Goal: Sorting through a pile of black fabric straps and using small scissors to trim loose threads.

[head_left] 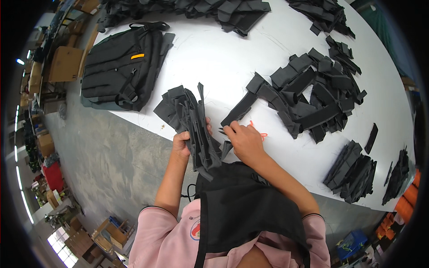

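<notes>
My left hand grips a thick bundle of black fabric strips, held upright just past the near edge of the table. Its thumb shows on the near side and some fingertips on the far side. My right hand is closed in a pinch on the end of a single black fabric strip, which slants up toward a loose heap of strips on the right. An orange marking or cord lies on the table beside the right hand.
A black backpack lies on the white table at the left. More black pieces are piled at the back. Stacked strips sit at the right edge. Cardboard boxes stand beyond the table on the left.
</notes>
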### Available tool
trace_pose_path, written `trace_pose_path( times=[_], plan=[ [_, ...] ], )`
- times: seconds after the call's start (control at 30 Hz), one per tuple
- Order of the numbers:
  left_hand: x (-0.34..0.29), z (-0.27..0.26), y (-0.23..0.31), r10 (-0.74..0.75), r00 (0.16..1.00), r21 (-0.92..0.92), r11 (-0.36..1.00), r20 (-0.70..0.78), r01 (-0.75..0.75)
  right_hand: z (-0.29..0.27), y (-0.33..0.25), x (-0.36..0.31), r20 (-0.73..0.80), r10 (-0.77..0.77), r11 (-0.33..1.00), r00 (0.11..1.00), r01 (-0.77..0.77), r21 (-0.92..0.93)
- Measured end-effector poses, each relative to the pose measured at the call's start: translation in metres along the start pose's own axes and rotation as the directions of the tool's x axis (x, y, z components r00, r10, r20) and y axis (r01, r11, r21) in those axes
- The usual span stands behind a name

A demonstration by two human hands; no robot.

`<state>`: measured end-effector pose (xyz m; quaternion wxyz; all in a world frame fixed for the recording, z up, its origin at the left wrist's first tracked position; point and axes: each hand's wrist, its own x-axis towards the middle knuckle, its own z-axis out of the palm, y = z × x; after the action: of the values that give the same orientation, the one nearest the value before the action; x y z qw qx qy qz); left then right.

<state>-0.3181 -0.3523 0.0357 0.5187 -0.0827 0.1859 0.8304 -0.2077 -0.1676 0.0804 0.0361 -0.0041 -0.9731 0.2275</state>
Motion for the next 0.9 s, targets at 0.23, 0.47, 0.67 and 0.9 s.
trace_pose_path(
  times=[0.23, 0.47, 0.67, 0.9],
  plan=[
    [-0.009, 0.004, 0.005, 0.049, 0.998, 0.058, 0.997, -0.051, -0.046, 0.003, 0.011, -0.020, -0.023, 0.170, 0.971, 0.985, -0.163, 0.175],
    [0.013, -0.010, 0.018, -0.050, 0.997, 0.244, 0.968, -0.053, 0.062, 0.029, 0.068, -0.053, 0.154, 0.767, 0.395, 0.623, -0.647, 0.652],
    [0.048, 0.000, -0.004, -0.152, 0.988, 0.145, 0.977, -0.036, 0.156, 0.070, 0.086, 0.014, 0.083, 0.792, 0.410, 0.605, -0.628, 0.661],
    [0.009, -0.013, 0.007, 0.054, 0.996, 0.152, 0.987, -0.068, -0.043, 0.034, 0.057, 0.013, 0.309, 0.667, 0.165, 0.678, -0.538, 0.826]
  ],
)
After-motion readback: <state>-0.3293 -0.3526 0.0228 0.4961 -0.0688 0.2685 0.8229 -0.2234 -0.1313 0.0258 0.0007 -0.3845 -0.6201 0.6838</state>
